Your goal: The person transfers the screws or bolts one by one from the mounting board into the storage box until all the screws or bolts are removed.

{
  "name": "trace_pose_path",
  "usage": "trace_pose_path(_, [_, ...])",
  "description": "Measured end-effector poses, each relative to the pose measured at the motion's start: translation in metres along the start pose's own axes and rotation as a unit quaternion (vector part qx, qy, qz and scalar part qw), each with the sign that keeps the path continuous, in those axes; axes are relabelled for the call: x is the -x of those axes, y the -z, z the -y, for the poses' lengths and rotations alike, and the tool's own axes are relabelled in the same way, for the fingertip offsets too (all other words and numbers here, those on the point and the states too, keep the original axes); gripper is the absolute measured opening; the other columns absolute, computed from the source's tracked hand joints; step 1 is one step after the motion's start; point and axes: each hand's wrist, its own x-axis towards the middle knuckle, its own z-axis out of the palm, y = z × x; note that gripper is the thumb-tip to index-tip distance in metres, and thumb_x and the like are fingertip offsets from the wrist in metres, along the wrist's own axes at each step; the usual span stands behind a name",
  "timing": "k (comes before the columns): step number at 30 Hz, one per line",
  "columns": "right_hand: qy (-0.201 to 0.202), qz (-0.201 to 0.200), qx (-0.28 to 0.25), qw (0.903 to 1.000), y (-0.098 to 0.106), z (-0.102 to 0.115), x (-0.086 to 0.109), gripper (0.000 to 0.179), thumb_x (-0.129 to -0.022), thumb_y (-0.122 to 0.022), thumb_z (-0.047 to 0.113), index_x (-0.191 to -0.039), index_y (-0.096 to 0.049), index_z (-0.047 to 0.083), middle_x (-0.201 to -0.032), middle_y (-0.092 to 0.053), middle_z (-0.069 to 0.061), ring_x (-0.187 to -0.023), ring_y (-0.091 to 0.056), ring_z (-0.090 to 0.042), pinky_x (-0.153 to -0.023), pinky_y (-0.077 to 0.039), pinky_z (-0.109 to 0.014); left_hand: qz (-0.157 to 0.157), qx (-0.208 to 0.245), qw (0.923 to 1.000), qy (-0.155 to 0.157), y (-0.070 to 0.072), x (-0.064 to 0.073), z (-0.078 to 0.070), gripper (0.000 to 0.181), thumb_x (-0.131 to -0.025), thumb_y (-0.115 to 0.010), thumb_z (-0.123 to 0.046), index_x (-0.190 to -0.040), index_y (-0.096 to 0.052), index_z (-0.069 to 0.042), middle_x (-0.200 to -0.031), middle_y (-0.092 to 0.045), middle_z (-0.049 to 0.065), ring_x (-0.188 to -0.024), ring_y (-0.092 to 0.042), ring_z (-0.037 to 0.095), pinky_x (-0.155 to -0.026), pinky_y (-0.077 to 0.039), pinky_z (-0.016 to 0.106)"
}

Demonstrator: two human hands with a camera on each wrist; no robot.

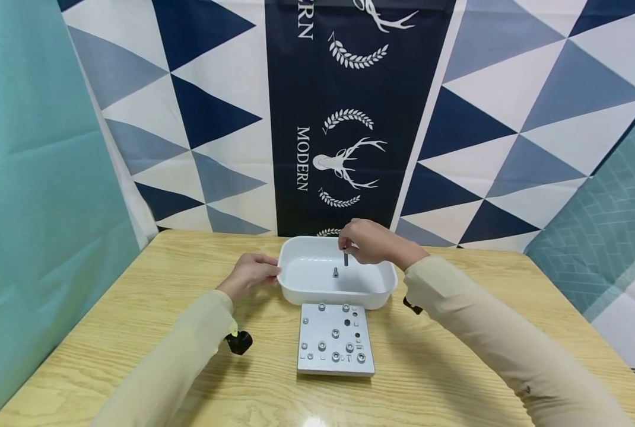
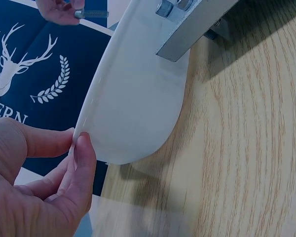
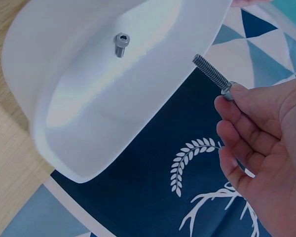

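Right hand [image 1: 370, 242] pinches bolt [image 1: 346, 259], long axis near vertical, above tray [image 1: 317, 298]; left hand [image 1: 251, 273], farther off, pinches tray's left edge.

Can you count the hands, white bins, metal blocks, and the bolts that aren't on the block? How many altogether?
Hands: 2 (left hand, right hand)
White bin: 1
Metal block: 1
Bolts off the block: 2 (held bolt, bolt in the bin)
Total: 6

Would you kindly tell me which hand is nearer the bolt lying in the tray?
Right. The right hand holds another bolt over the tray, slightly right of the lying bolt; the left hand pinches the tray's left rim, farther away.
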Motion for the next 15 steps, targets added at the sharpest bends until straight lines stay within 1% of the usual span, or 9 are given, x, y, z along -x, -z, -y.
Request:
trace_pose_path(4, [-0.022, 0.021, -0.011, 0.9995, -0.002, -0.003, -0.009, 0.015, -0.087, -0.062, 0.002, -0.091, -0.072, 0.012, -0.091, -0.071, -0.001, -0.084, -0.057, -0.016, -0.080, -0.055, -0.032, 0.001, 0.002, 1.0000, 0.001, 0.001, 0.001, 0.000, 0.027, -0.088, -0.066, -0.005, -0.113, -0.063, 0.004, -0.112, -0.060, 0.017, -0.079, -0.061, 0.015, -0.093, -0.056, 0.035])
trace_pose_path(6, [-0.034, 0.030, -0.025, 0.9986, -0.002, -0.005, -0.013, 0.015, -0.087, -0.061, 0.002, -0.093, -0.072, 0.011, -0.092, -0.071, -0.003, -0.083, -0.059, -0.016, -0.079, -0.056, -0.031, 0.002, 0.003, 1.0000, 0.000, 0.001, 0.002, 0.000, 0.027, -0.087, -0.066, -0.004, -0.113, -0.063, 0.004, -0.111, -0.060, 0.017, -0.079, -0.061, 0.015, -0.092, -0.057, 0.034])
trace_pose_path(11, [-0.075, 0.055, -0.063, 0.9937, -0.008, -0.011, -0.018, 0.016, -0.089, -0.060, 0.002, -0.096, -0.072, 0.010, -0.097, -0.071, -0.005, -0.082, -0.060, -0.017, -0.077, -0.058, -0.029, 0.000, 0.003, 1.0000, -0.005, 0.001, 0.001, 0.000, 0.026, -0.087, -0.066, -0.003, -0.112, -0.063, 0.005, -0.105, -0.061, 0.015, -0.080, -0.063, 0.016, -0.085, -0.059, 0.030])
trace_pose_path(15, [-0.102, 0.074, -0.069, 0.9896, -0.015, -0.018, -0.020, 0.016, -0.090, -0.060, 0.003, -0.099, -0.072, 0.009, -0.099, -0.070, -0.006, -0.084, -0.059, -0.018, -0.077, -0.057, -0.028, 0.005, 0.005, 0.9999, -0.011, -0.001, 0.001, 0.001, 0.029, -0.086, -0.067, -0.003, -0.114, -0.062, 0.006, -0.103, -0.062, 0.014, -0.078, -0.063, 0.015, -0.084, -0.059, 0.028])
